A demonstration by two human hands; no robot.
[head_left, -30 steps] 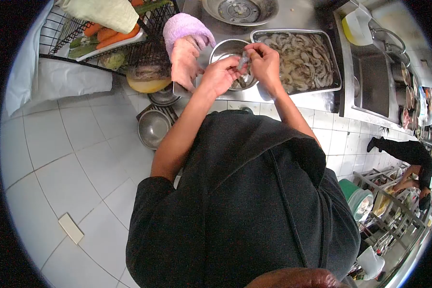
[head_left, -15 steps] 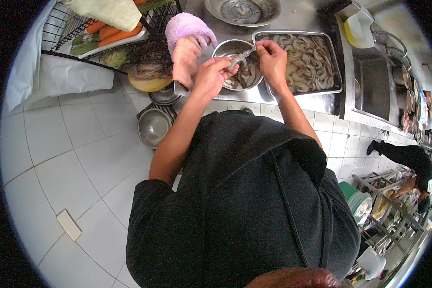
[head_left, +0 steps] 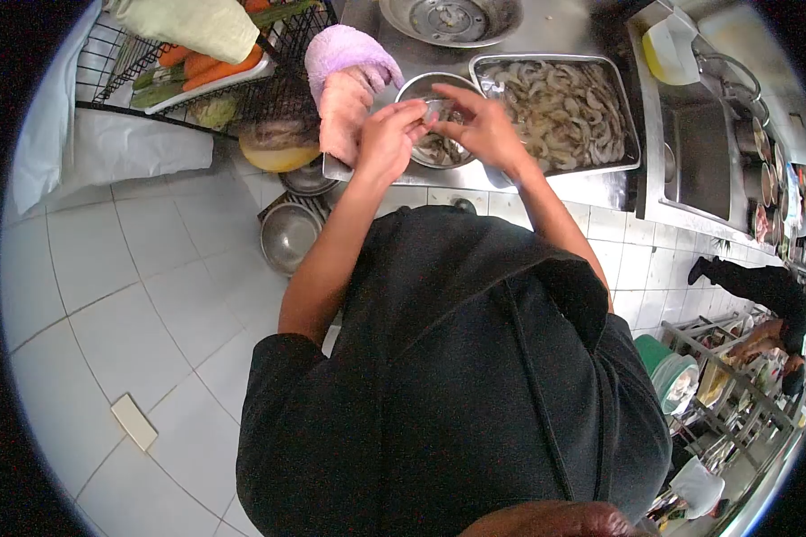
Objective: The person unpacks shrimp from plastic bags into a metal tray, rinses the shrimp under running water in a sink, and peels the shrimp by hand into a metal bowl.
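Note:
Over a steel bowl (head_left: 411,89) with shrimp in it, my left hand (head_left: 390,136) pinches a shrimp (head_left: 433,113), mostly hidden by the fingers. My right hand (head_left: 488,132) comes close from the other side, its index finger stretched out and its thumb apart, beside that shrimp. Whether it touches the shrimp I cannot tell. Right of the bowl lies a rectangular metal tray (head_left: 634,125) heaped with grey raw shrimp (head_left: 564,112). A lilac towel (head_left: 345,54) and a slab of pale pink meat (head_left: 342,112) sit just left of my left hand.
A wide steel basin (head_left: 510,27) stands behind the bowl. At the left is a wire rack (head_left: 98,67) holding carrots (head_left: 215,72) and other vegetables. A sink (head_left: 694,161) is on the right. Another person (head_left: 770,295) bends over farther right. A metal bowl (head_left: 289,237) sits low at left.
My right hand has moved left and down from the tray's corner toward my left hand. Its pinch on the shrimp's end has loosened. My left hand stays nearly in place.

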